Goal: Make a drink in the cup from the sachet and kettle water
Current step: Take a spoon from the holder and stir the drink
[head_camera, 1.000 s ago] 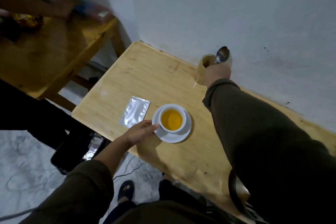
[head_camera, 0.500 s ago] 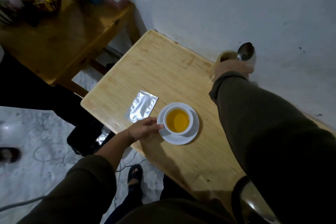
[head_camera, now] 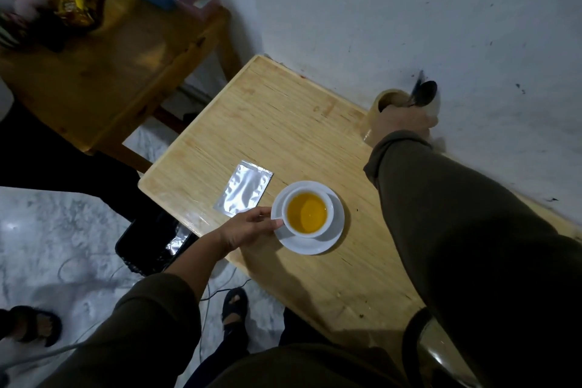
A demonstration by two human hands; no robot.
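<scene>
A white cup (head_camera: pixel 307 213) full of orange-yellow drink stands on a white saucer (head_camera: pixel 337 230) on the light wooden table (head_camera: pixel 283 123). My left hand (head_camera: pixel 248 227) grips the saucer's left rim with thumb and fingers. A silver sachet (head_camera: pixel 242 192) lies flat just left of the saucer. At the far wall my right hand (head_camera: pixel 403 123) is closed on a spoon (head_camera: pixel 425 94), whose bowl sticks up above a wooden holder (head_camera: pixel 384 104). The dark kettle (head_camera: pixel 434 353) shows at the bottom right, mostly hidden by my right sleeve.
A darker wooden table (head_camera: pixel 110 72) stands at the upper left, carrying a gold wrapper (head_camera: pixel 75 6), a blue packet and a pink box. A black bin (head_camera: pixel 151 246) with foil sits on the marble floor under the table's edge. Another person's sandalled foot (head_camera: pixel 28 324) is at the lower left.
The view has shifted, so the tables sit further right and lower. Another person's arm over the darker table is gone. My hands keep their holds on the saucer and the spoon.
</scene>
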